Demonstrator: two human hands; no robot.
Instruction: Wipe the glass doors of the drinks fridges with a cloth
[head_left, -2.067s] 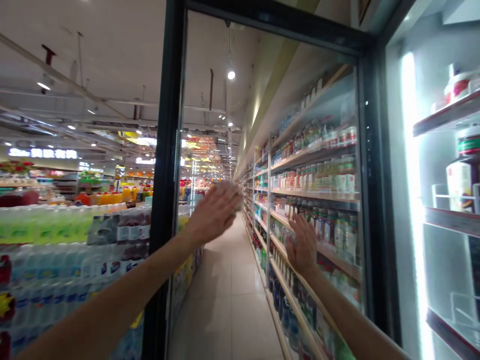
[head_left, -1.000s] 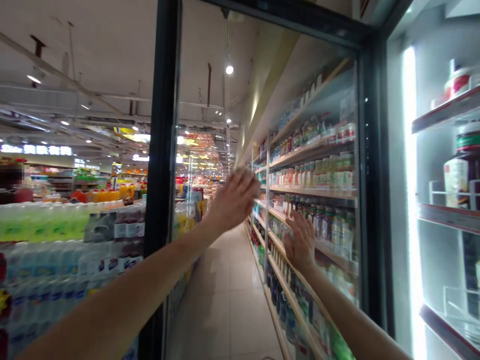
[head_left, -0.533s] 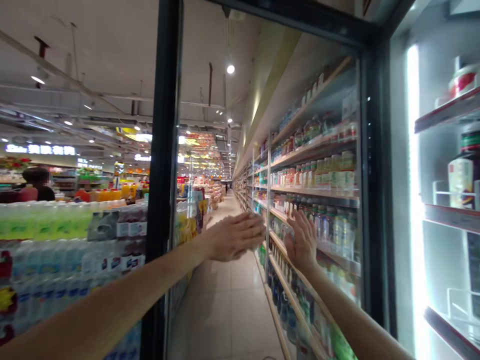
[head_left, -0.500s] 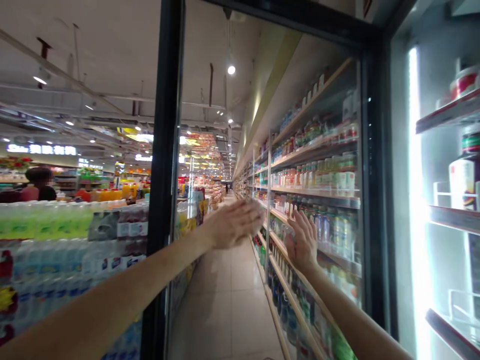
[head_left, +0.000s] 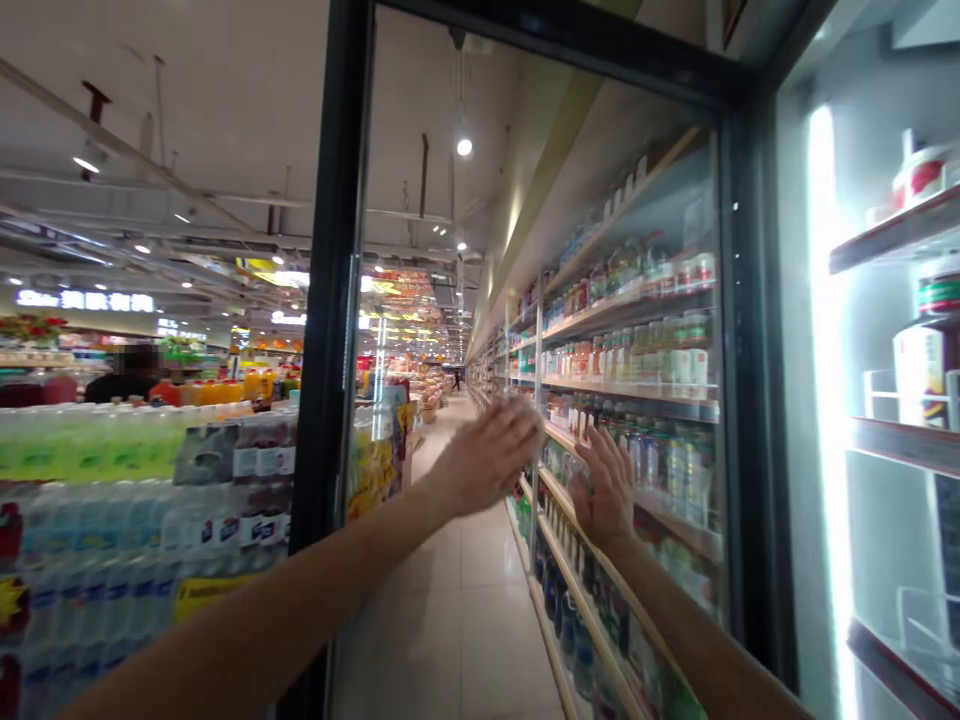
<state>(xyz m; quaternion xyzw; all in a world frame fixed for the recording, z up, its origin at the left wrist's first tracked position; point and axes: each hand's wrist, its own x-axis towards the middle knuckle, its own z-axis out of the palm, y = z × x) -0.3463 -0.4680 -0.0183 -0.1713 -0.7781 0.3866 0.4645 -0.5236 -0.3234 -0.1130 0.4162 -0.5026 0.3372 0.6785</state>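
In front of me a glass door point(head_left: 450, 300) in a black frame stands swung open. My left hand point(head_left: 495, 455) reaches to the middle of the pane, fingers stretched flat and slightly blurred. A pale smear shows at its fingertips; whether that is a cloth or only blur I cannot make out. My right hand point(head_left: 604, 485) is raised beside it, fingers spread, palm toward the pane, with nothing visible in it. It is close to the glass or against it; contact is hard to tell.
A lit refrigerator with shelves point(head_left: 900, 440) of bottles is at my right. Through the glass, shelves of drinks point(head_left: 637, 370) line the tiled aisle point(head_left: 457, 620). Stacked bottle packs point(head_left: 135, 520) stand left of the door, with a person point(head_left: 124, 380) beyond them. Another person point(head_left: 457, 380) is far down the aisle.
My left hand has shifted slightly right and up across the pane, nearer my right hand, which has hardly moved. The person behind the bottle packs has moved right.
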